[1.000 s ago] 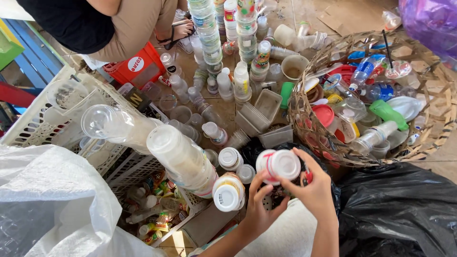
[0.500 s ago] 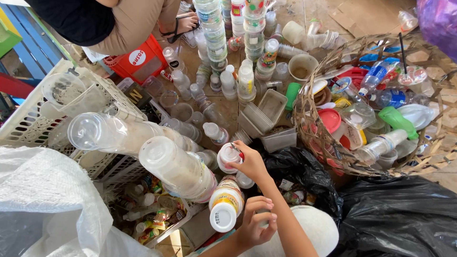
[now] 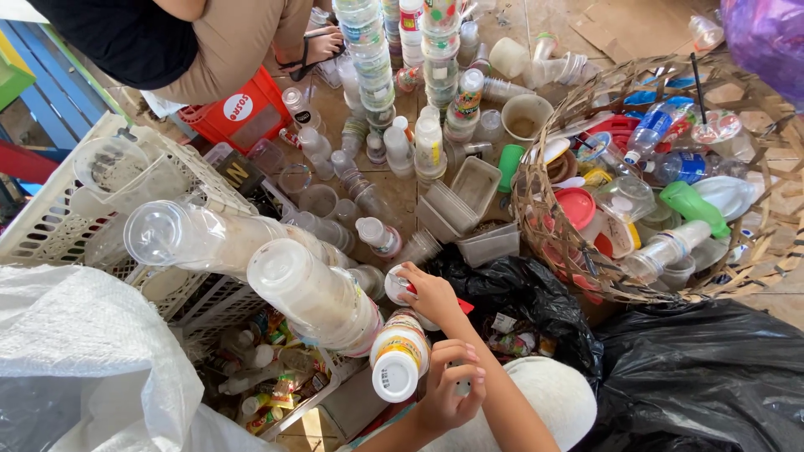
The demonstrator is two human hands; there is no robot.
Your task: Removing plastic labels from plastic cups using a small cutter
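Right hand [image 3: 431,293] gripping small white bottle [image 3: 397,285] beside black bag [image 3: 519,293]; left hand [image 3: 448,389] closed on small item | best pressed squarely onto bottle stack [image 3: 399,356].

I am reaching my right hand [image 3: 433,293] forward on a nearly straight arm, its fingers curling downward and closing in a grip, while my left hand [image 3: 450,387] is hanging back closer to my body, fingers bent loosely around something small.

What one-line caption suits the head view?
Right hand grips a small white bottle; left hand beside a stack of bottles, amid sorted plastic containers.
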